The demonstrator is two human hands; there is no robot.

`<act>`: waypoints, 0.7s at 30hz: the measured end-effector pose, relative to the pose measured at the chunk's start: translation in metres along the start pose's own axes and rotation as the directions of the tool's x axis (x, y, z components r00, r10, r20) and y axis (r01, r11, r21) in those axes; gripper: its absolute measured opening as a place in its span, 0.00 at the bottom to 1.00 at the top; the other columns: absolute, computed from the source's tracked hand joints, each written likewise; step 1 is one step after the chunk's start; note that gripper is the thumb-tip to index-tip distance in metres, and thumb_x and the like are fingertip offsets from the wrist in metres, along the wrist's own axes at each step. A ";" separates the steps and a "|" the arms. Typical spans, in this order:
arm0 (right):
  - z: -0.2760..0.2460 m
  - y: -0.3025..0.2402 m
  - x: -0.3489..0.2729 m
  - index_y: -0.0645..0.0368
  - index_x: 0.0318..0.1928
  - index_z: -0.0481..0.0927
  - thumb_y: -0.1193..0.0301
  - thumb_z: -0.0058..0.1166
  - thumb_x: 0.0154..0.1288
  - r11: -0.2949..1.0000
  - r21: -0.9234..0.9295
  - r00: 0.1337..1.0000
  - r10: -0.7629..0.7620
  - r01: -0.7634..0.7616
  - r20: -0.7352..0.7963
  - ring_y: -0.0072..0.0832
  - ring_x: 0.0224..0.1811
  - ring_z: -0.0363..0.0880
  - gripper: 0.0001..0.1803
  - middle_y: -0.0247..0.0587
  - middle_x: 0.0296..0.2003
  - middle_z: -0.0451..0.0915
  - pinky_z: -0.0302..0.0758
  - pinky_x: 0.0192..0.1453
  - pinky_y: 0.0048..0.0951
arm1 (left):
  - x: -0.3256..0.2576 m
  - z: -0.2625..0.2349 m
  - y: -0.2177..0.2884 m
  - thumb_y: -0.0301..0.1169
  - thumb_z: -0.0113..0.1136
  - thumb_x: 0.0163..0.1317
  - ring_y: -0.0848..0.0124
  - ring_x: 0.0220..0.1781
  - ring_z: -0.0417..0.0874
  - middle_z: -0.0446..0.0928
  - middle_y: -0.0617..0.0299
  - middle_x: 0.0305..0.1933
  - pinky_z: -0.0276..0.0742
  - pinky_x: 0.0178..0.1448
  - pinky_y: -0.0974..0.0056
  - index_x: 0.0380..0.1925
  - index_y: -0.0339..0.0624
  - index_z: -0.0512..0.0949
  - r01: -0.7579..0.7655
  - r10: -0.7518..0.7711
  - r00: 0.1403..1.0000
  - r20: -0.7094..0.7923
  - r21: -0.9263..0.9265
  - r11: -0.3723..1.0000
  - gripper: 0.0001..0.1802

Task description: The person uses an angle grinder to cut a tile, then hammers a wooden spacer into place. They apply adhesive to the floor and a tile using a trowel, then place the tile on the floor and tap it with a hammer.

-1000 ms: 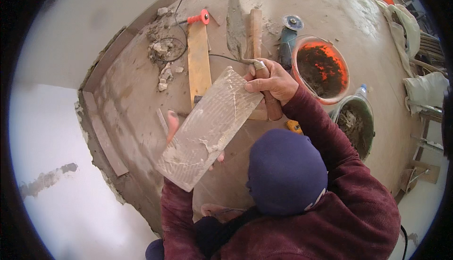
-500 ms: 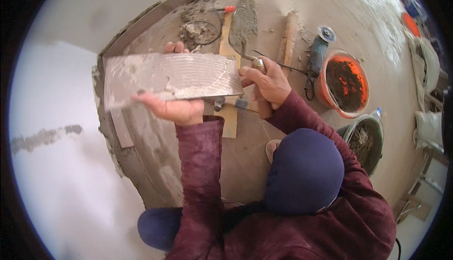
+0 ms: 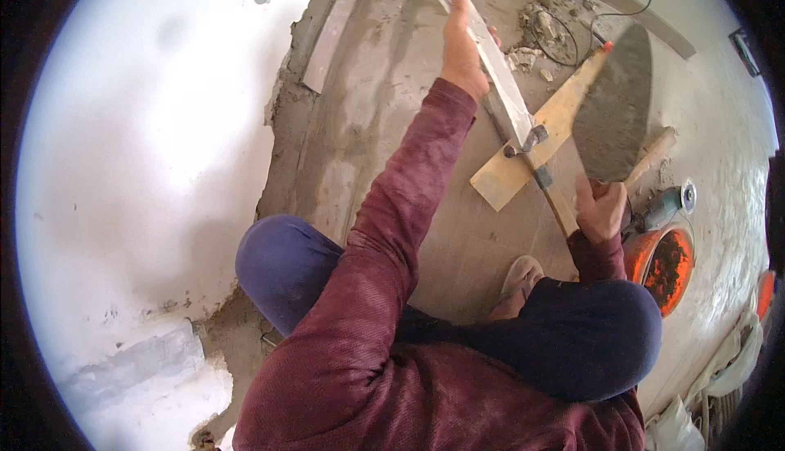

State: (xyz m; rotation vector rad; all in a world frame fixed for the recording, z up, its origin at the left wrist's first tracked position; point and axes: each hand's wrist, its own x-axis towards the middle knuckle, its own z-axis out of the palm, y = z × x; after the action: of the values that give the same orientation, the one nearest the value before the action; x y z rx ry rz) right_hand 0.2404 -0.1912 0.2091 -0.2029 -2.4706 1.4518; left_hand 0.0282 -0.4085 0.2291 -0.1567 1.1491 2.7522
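My left hand (image 3: 464, 52) is closed round a narrow tile (image 3: 509, 95), which is now turned nearly edge-on and slants from upper left to lower right. In my right hand (image 3: 603, 207) is the handle of a trowel (image 3: 617, 107). Its broad grey blade points away from me and is slightly blurred. Below the tile's near end lies a hammer (image 3: 559, 208), its head over a flat wooden board (image 3: 500, 177). The tile's mortared face is turned out of sight.
A strip of tile (image 3: 334, 34) lies along the broken wall edge at left. Rubble (image 3: 548, 30) and a cable are at the far side. On the right are a wood piece (image 3: 652, 155), an angle grinder (image 3: 661, 208) and an orange bucket (image 3: 661, 267).
The view has swung right. The tile has turned from showing its ridged mortar face to nearly edge-on. My right hand and trowel have moved away from the tile.
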 end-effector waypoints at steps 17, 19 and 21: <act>0.039 -0.043 0.053 0.61 0.42 0.71 0.73 0.61 0.55 0.960 -0.061 0.962 -0.274 0.274 0.009 0.46 0.30 0.83 0.16 0.51 0.26 0.79 0.76 0.31 0.41 | 0.014 0.007 0.038 0.63 0.49 0.65 0.66 0.38 0.75 0.69 0.56 0.42 0.77 0.43 0.60 0.59 0.39 0.61 -0.167 0.182 0.979 -0.096 0.144 0.975 0.39; 0.039 -0.030 0.052 0.60 0.42 0.71 0.75 0.62 0.52 0.937 -0.139 0.945 -0.326 0.321 -0.020 0.44 0.29 0.82 0.17 0.50 0.25 0.78 0.75 0.31 0.40 | 0.018 0.013 0.038 0.62 0.49 0.65 0.66 0.38 0.75 0.69 0.56 0.42 0.76 0.43 0.61 0.59 0.39 0.61 -0.160 0.169 0.981 -0.094 0.090 0.983 0.38; 0.043 -0.016 0.051 0.60 0.43 0.71 0.73 0.62 0.52 0.971 -0.100 0.976 -0.215 0.217 0.029 0.47 0.29 0.82 0.18 0.51 0.26 0.78 0.75 0.31 0.42 | 0.017 0.014 0.037 0.61 0.49 0.66 0.66 0.39 0.75 0.68 0.56 0.43 0.76 0.43 0.60 0.60 0.39 0.61 -0.176 0.184 0.979 -0.084 0.097 0.980 0.38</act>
State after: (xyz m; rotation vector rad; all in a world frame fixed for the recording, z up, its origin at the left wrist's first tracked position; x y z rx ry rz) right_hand 0.1786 -0.2221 0.2111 0.0596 -2.4936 1.2441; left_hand 0.0040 -0.4220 0.2621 -0.1795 1.3717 2.8692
